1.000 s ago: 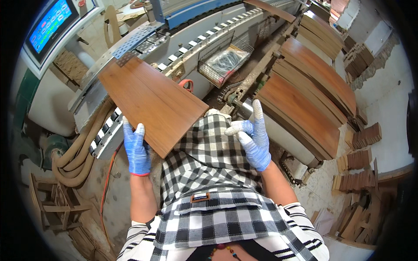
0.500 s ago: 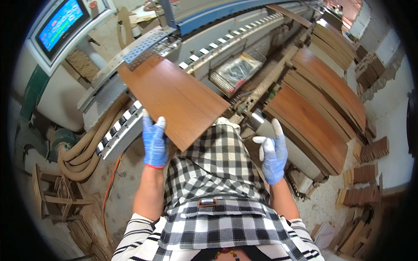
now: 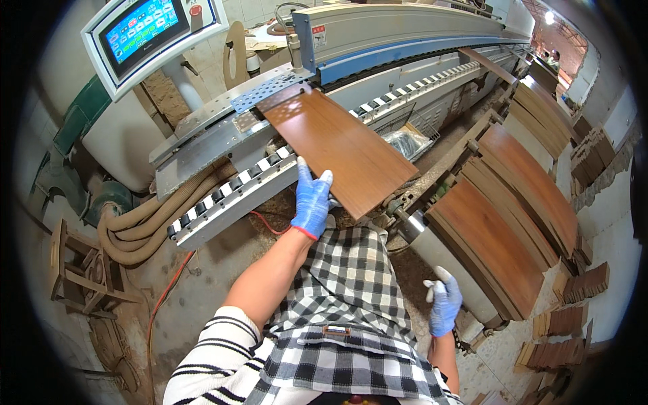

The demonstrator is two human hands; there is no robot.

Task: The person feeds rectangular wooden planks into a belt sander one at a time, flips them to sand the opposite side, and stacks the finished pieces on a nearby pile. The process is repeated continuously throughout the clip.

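Observation:
A brown wood-grain panel [image 3: 345, 152] lies with its far end on the metal bed of a long machine, under a perforated plate [image 3: 270, 84]. Its near end reaches out towards my apron. My left hand [image 3: 312, 206], in a blue and white glove, grips the panel's left edge near that end; the fingers underneath are hidden. My right hand [image 3: 444, 309], gloved alike, hangs low to the right, apart from the panel. Nothing is in it, and its fingers are loosely bent and apart.
Beside the panel runs a roller rail [image 3: 233, 196]. A touch screen [image 3: 145, 34] stands far left, above thick hoses [image 3: 131, 236]. Stacked brown panels [image 3: 489, 246] rest on a roller conveyor [image 3: 455, 273] at the right. A wire basket [image 3: 408, 140] hangs by the machine.
The view has shifted. My left hand has pushed forward with the panel, whose far end sits further along the machine bed. My right hand has dropped lower, away from the panel.

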